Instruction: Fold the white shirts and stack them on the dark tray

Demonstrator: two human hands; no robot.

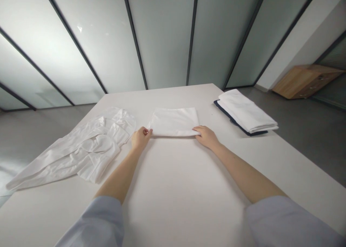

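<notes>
A white folded cloth (174, 120) lies flat on the table in front of me, shaped into a neat rectangle. My left hand (141, 137) pinches its near left corner between thumb and fingers. At the near right corner, my right hand (207, 136) grips the edge, with the fingers on top and the thumb hidden from sight. The cloth's front edge runs straight between both hands and seems slightly raised off the table. Whether the cloth is a garment cannot be made out.
A crumpled pile of thin white fabric (94, 146) spreads over the table's left side. On the right, folded white cloths (244, 110) rest on a dark navy folded piece (229, 119). The white table (183, 189) ends before frosted glass panels (164, 34). A wooden cabinet (300, 81) stands far right.
</notes>
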